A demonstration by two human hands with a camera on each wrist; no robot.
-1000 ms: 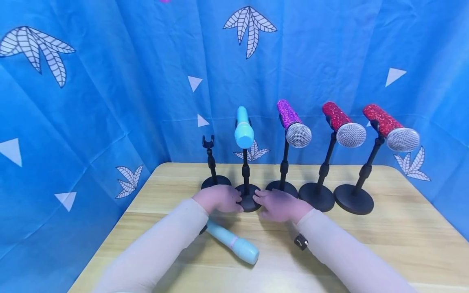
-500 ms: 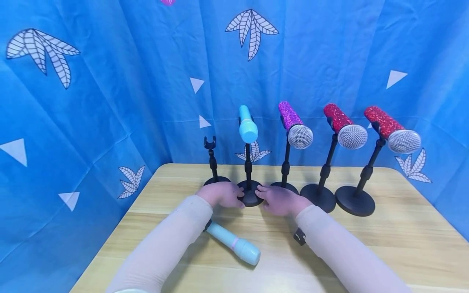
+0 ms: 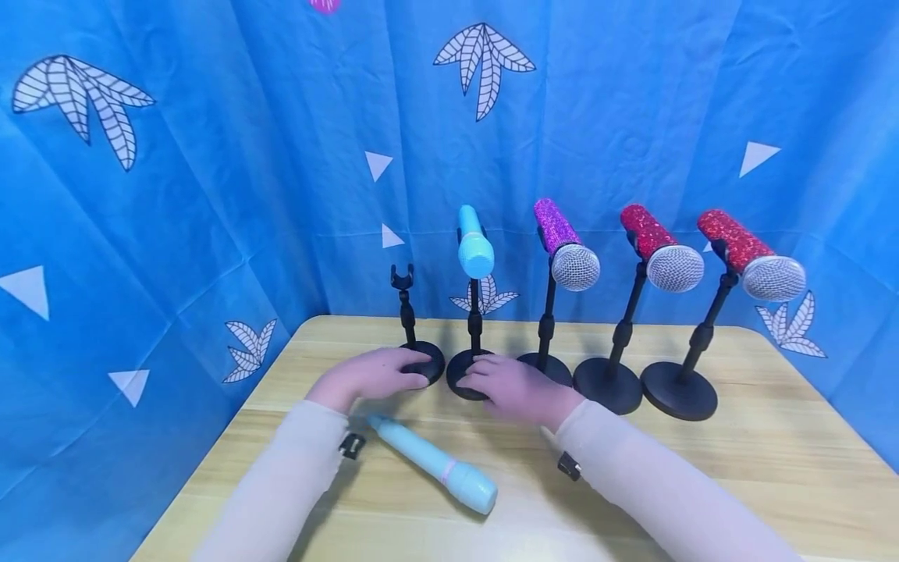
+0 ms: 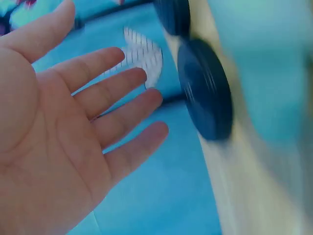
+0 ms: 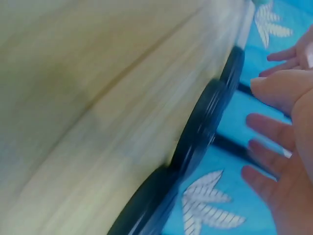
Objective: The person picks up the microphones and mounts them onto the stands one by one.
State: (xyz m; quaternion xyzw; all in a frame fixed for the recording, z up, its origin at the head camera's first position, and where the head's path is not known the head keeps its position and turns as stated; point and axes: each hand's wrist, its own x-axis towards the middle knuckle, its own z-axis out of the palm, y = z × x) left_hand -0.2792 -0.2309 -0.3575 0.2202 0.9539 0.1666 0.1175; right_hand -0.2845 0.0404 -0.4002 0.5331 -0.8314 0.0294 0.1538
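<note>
My left hand (image 3: pixel 375 375) hovers at the front of the leftmost microphone stand (image 3: pixel 407 312), whose cradle bears no microphone. In the left wrist view the fingers (image 4: pixel 115 125) are spread and hold nothing. My right hand (image 3: pixel 523 388) is at the round black base of the second stand (image 3: pixel 474 332); whether it touches the base cannot be told. In the right wrist view its fingers (image 5: pixel 269 132) are loosely bent with nothing between them. A light blue microphone (image 3: pixel 476 254) sits in that second stand. Another light blue microphone (image 3: pixel 435 460) lies on the table in front of both hands.
To the right, a purple glitter microphone (image 3: pixel 565 242) and two red glitter microphones (image 3: pixel 660 246) rest on black stands in a row. The bases stand close together on the wooden table (image 3: pixel 765 468). A blue patterned curtain (image 3: pixel 611 101) hangs behind.
The second stand has shifted slightly back, with both hands at its base. My left hand has since moved left to the leftmost stand; the right hand has slid slightly left.
</note>
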